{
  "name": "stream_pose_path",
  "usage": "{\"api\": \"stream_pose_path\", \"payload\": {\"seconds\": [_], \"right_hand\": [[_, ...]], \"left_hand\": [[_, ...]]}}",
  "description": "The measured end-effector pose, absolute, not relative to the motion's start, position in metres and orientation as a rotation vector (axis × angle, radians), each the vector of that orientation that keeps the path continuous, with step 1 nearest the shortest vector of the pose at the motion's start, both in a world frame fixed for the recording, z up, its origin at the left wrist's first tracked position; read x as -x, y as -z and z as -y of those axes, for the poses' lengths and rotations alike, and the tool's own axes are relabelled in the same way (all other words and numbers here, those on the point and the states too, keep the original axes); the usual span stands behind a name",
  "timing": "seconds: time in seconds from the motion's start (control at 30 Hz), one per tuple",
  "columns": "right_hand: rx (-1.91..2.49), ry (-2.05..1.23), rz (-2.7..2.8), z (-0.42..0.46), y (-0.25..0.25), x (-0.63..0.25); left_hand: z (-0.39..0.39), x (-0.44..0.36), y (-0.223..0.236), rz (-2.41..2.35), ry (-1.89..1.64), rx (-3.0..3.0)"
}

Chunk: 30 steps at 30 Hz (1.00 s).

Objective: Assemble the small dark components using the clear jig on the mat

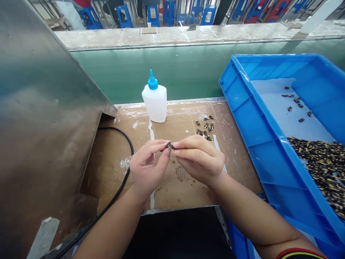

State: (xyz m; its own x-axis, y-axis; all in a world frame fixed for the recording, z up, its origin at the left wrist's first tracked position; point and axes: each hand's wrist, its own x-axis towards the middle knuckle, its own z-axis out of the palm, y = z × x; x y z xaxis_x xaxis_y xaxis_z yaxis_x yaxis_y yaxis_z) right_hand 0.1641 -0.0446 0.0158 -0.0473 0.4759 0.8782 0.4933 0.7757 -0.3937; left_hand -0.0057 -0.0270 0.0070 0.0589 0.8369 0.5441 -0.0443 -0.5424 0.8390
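- Holding a small dark-and-gold part [170, 145] above the cardboard-covered surface [188, 196], at the meeting of left hand [145, 166] and right hand [201, 159].
- With the left hand, gripping its dark rounded end at 9 o'clock, thumb and forefinger parted by little more than its thickness.
- With the right hand, pinching the 3 o'clock end in nearly closed fingers [192, 143].
- Lying lengthwise from 9 to 3 o'clock, tipped slightly toward 4; touched from both sides, neither hand nearer.
- Too small to tell whether one piece or two.
- At 2 o'clock from the fingers, nearby, scattered loose parts [206, 125].
- At 11 o'clock, upright, a white squeeze bottle [156, 105].
- At 3 o'clock, farther off, a blue crate [249, 124] bearing many similar parts [319, 165].
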Motion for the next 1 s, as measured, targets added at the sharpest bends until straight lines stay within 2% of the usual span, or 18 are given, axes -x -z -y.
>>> {"api": "stream_pose_path", "payload": {"seconds": [0.47,0.9,1.0], "right_hand": [[0.766,0.068,1.746,0.048,-0.015,-0.165],[0.816,0.074,1.773,0.035,-0.014,-0.168],[0.869,-0.028,1.688,0.032,-0.015,-0.172]], "left_hand": [[0.025,0.008,0.002,-0.810,-1.584,-1.715],[0.015,0.009,0.002,-0.906,-1.424,-1.586],[0.010,0.013,0.004,-0.885,-1.360,-1.690]]}}
